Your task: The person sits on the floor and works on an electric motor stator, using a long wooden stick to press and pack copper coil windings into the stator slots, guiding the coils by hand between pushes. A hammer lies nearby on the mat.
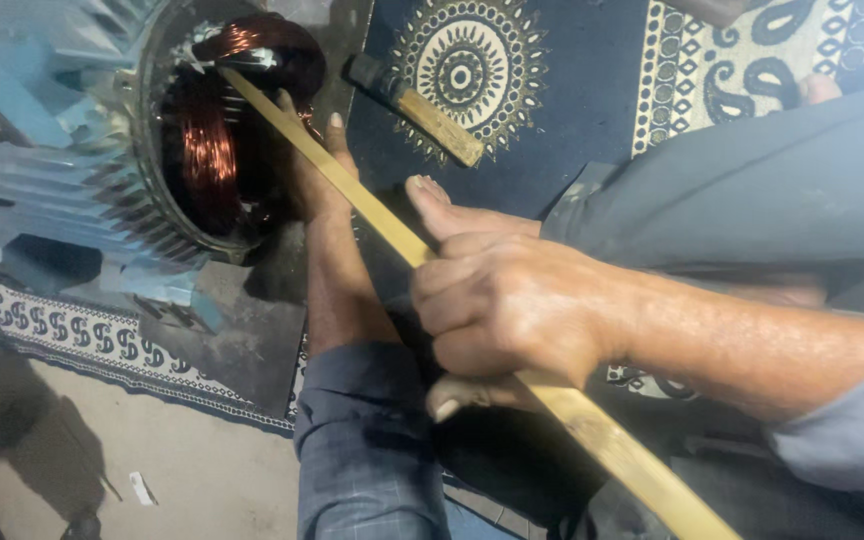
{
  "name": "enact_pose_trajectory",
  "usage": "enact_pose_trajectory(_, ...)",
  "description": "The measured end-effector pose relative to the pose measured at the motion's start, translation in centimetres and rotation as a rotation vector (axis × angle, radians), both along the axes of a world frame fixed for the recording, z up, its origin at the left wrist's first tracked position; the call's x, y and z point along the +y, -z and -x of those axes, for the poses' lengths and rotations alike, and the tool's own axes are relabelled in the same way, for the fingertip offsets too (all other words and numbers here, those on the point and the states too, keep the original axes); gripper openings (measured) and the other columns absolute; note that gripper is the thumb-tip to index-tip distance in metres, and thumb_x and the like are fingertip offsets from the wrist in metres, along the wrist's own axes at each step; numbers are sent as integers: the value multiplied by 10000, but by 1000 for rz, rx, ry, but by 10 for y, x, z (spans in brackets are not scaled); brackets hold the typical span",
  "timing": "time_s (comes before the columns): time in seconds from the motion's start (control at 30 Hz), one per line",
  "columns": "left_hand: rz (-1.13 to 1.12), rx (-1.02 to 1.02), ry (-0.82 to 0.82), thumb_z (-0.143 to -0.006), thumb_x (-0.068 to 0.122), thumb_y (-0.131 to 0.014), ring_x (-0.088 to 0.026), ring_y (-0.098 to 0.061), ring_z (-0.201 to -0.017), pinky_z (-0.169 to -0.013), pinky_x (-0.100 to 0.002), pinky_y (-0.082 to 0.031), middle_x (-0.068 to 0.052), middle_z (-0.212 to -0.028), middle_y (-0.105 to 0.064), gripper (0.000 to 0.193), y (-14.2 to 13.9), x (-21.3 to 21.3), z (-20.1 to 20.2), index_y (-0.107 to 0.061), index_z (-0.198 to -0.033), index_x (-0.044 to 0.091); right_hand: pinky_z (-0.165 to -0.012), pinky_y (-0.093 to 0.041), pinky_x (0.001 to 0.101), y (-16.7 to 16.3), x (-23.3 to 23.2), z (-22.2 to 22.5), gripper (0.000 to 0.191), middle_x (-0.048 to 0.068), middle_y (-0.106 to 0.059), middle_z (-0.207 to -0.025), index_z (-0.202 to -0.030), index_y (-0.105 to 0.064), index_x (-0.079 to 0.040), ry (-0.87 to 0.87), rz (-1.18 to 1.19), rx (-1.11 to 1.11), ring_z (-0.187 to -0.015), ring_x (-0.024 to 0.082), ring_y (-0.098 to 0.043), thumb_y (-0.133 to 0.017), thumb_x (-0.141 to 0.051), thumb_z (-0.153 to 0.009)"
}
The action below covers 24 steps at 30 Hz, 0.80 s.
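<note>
Nearest to the camera is the lower end of a long bamboo stick (pixel 372 205), which runs from the bottom right of the view up and away to the left. The right hand (pixel 507 315) is clenched firmly around this stick, with the thumb laid along its upper side and the fingers curled under it. Just beyond and to the left of this hand is the left forearm in a blue checked sleeve (pixel 367 450), and further along it the left hand (pixel 317 165) reaches to the mouth of the motor. Its fingers lie under and beside the stick, touching it there, but the picture does not show clearly whether they grip the stick or only guide it. Past the left hand, the far tip of the stick presses against the copper winding (pixel 222 130) inside the round opening of a blue finned motor housing (pixel 42 200). The coils already sit inside the housing and one bundle at the top looks wrapped in dark tape, so the winding seems to be in place; what appears left is the pressing and shaping of the coil ends, which is in progress. How much of the ring is already shaped cannot be told, since most of it is in shadow. To the right of the left hand, well apart from both hands, a hammer (pixel 417 100) with a wooden handle lies unused on the patterned blue mat (pixel 552 120).
</note>
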<state>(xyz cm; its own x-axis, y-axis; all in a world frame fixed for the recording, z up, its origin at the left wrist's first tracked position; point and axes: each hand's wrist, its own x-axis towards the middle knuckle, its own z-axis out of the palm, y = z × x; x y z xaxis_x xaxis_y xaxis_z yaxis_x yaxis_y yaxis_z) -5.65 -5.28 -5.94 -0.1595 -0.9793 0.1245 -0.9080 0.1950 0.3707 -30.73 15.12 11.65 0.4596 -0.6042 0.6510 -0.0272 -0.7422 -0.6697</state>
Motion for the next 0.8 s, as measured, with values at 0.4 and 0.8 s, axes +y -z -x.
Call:
enact_pose_trajectory(0.4,-140,128,-101,-1055,484,-571,-446,-455,-1384,-1144,-515,-354,-316,-1474,-489,703,37,-28,1,-421,-1499,-39,-630,-421,441,-23,53,35,304,83,-506,-723,-697,-537,-60,-97,-33,11,-806,329,-632,-716,-257,-842)
enact_pose_trajectory(0.8,-139,68,-24,-993,378,-664,-411,-570,-1275,-1065,-490,-438,-258,-1359,-604,699,19,-29,3,-388,-1508,-7,-695,-429,421,-17,73,46,298,78,-530,-818,-861,-652,-71,-44,-83,-86,-946,318,-692,-522,-294,-1010)
